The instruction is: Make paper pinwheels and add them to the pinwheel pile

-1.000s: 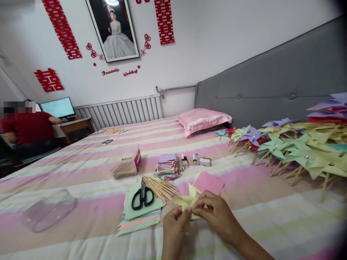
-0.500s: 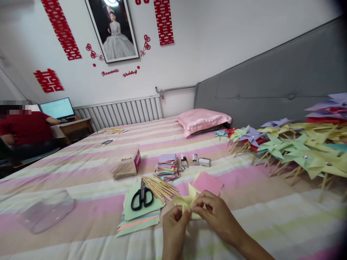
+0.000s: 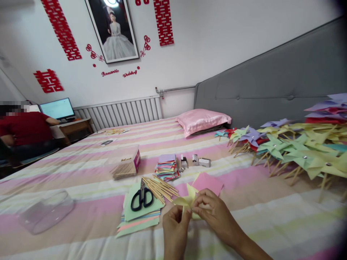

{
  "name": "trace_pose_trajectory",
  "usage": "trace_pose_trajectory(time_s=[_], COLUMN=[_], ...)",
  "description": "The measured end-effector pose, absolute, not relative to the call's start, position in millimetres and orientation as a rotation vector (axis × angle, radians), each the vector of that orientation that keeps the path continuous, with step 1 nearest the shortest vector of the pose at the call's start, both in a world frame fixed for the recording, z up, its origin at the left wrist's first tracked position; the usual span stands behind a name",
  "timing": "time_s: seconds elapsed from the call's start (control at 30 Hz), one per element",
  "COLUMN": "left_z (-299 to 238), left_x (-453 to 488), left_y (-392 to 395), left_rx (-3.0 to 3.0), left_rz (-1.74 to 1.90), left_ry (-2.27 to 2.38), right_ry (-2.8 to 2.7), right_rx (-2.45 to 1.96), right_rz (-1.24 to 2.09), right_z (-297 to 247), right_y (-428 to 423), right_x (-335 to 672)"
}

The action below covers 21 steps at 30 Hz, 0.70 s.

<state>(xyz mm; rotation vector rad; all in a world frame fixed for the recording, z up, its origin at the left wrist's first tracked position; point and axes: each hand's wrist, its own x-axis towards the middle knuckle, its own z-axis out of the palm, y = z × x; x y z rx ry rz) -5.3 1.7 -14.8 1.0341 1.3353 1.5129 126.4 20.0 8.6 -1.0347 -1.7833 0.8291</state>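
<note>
A pale yellow paper pinwheel [image 3: 187, 199] is between my hands above the striped bedspread. My left hand [image 3: 175, 225] pinches its near side between thumb and fingers. At the pinwheel's centre, the fingertips of my right hand [image 3: 211, 209] are closed against the folded paper; whatever small thing they may hold is hidden. Just behind lies a pink paper sheet [image 3: 208, 183]. Left of my hands, thin wooden sticks [image 3: 159, 187] are spread out beside black-handled scissors [image 3: 142, 198], which rest on a stack of coloured paper [image 3: 138, 225].
Farther back are a clear box of sticks [image 3: 126, 169], a stack of small coloured papers [image 3: 166, 167] and small boxes [image 3: 204, 162]. Many finished pinwheels [image 3: 298, 144] crowd the right side. A clear plastic container [image 3: 47, 213] lies left. A person in red [image 3: 27, 128] sits at a desk.
My hands stay almost in place on the yellow pinwheel, with slight finger shifts. The pinwheel has tilted a little, and a shiny spot earlier at its centre no longer shows.
</note>
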Motion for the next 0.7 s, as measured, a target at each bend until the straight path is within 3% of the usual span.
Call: trace_pose_trajectory(time_s=[0.23, 0.7], left_z=[-16.4, -13.2], left_x=[-5.1, -3.5], left_y=[2.4, -0.3], left_rx=[1.027, 1.012], left_rz=[1.543, 1.558], left_ry=[1.302, 1.305], right_ry=[-1.546, -1.598], right_rx=[-1.048, -0.885], right_rz=[0.939, 1.130], right_z=[-2.8, 8.0], right_y=[18.0, 15.1], right_x=[117.5, 118.1])
